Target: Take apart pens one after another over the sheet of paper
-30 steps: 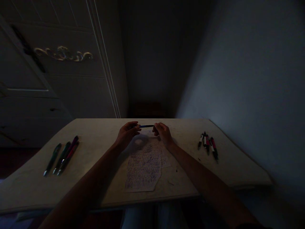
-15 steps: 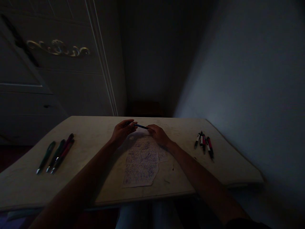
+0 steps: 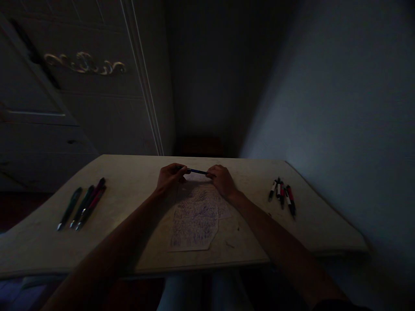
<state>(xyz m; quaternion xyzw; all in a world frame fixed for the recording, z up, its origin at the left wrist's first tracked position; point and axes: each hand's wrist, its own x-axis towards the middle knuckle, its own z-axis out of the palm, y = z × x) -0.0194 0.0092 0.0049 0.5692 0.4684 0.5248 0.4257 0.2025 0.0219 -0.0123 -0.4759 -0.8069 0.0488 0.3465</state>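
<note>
In dim light, my left hand [image 3: 169, 177] and my right hand [image 3: 222, 180] each pinch one end of a dark blue pen [image 3: 196, 171]. The pen is held level just above the far end of a sheet of paper [image 3: 196, 218] covered in scribbles. The paper lies on the pale table [image 3: 136, 194], in the middle, between my forearms.
Several dark pens [image 3: 81, 207] lie side by side on the table's left part. Several red, white and black pens [image 3: 283, 194] lie at its right. A cupboard with a gilt ornament [image 3: 84, 64] stands behind on the left, a plain wall on the right.
Both hands kept hold of the pen. It tilted down to the right half a second ago as my right hand dropped, and it is nearly level again now.
</note>
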